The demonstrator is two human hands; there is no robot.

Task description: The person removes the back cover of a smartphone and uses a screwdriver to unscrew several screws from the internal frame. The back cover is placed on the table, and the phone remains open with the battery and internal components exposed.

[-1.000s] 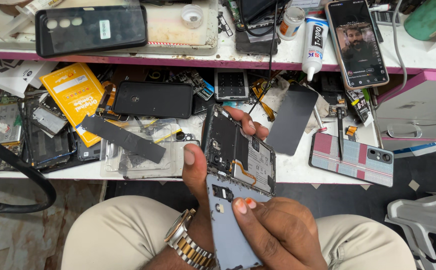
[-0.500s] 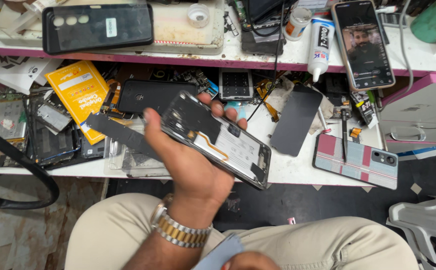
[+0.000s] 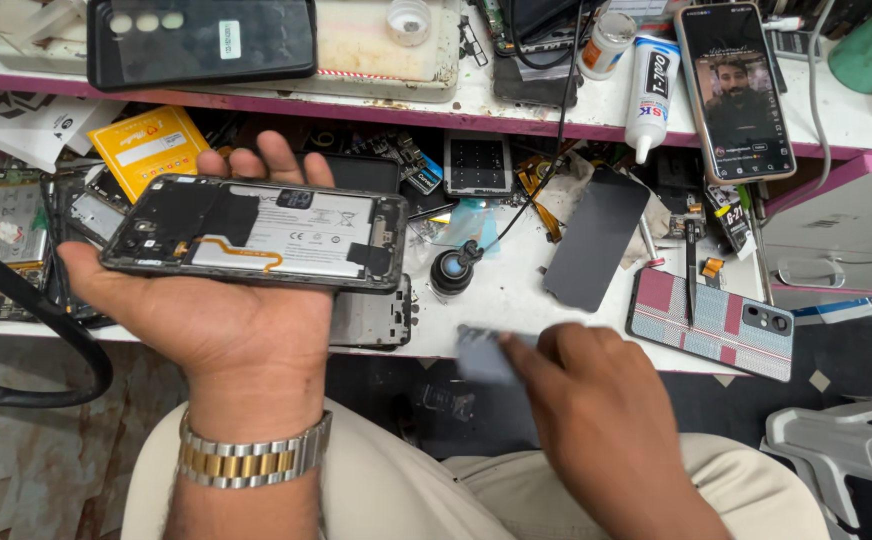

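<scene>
The left hand [image 3: 221, 310] lies palm up with the opened phone [image 3: 256, 232] resting flat across it — fingers curled round the far edge, thumb at the camera end, internals and battery facing up. It is cradled more than clamped, so a tilt of the wrist could slide it onto the cluttered bench [image 3: 516, 300] just beyond. Nearer the body, the right hand [image 3: 596, 410] pinches a blurred grey-blue panel [image 3: 481, 355] at the bench edge; how firm that pinch is I cannot tell, and a loose one could drop it into the lap.
</scene>
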